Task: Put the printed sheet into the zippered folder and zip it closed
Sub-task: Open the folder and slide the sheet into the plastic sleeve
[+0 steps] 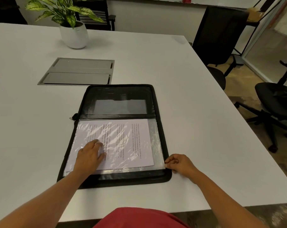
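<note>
A: Start at the grip. What has the right hand got?

B: Thumb and forefinger pinch the near right corner of the clear sleeve, right at the edge of the folder. The other fingers are loosely curled.

A: And the left hand?

B: It lies flat on the sheet with fairly straight fingers and holds nothing. The fingertips look filmed over, so I judge they are under the plastic, though the glare keeps me from being sure.

A: Where is the sheet, then?

B: It is in the near half of the folder, under the sleeve, print up and turned sideways to the person. Its far edge sits close to the spine. A strip of empty sleeve shows on its right and along the near edge.

A: So the first part is done?

B: Nearly, I'd say. The sheet looks all but seated, and the hands seem to be smoothing and squaring it.

A: What's left?

B: All of the closing. The folder lies spread open on the worktop, with the pockets of its far half facing up. The zip pull sits at the left end of the spine, so the zip is not yet run. The left hand has to come out, one half has to fold over, and then the zip goes round.

A: Anything in the way?

B: No. The plant and the grey hatch are farther back, well apart from the folder.
</note>
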The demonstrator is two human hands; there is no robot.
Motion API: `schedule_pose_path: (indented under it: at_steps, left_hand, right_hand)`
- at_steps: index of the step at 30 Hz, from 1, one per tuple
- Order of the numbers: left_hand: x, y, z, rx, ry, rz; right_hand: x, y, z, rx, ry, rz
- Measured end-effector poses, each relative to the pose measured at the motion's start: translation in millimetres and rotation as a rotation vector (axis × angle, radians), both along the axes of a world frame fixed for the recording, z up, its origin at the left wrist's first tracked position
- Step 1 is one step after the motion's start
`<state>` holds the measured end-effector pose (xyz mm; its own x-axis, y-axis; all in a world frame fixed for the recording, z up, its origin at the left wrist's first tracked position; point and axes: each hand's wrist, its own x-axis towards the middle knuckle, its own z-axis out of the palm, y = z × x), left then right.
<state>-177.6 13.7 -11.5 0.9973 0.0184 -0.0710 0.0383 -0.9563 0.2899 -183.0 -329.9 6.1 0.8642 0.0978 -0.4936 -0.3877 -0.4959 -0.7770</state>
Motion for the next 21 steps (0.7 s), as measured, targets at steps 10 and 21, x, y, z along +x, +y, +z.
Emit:
schedule_pose_path:
  at_steps: [10, 21]
  left_hand:
    - [13.7, 50.7, -0.3, -0.038, 0.084, -0.042]
    - [21.5, 67.5, -6.7, -0.056, 0.262, -0.144]
  right_hand:
    - [0.1, 81.0, 5.7, -0.222, -0.374, 0.186]
    - [-12.5, 159.4, 2.0, -0.291, -0.281, 0.659]
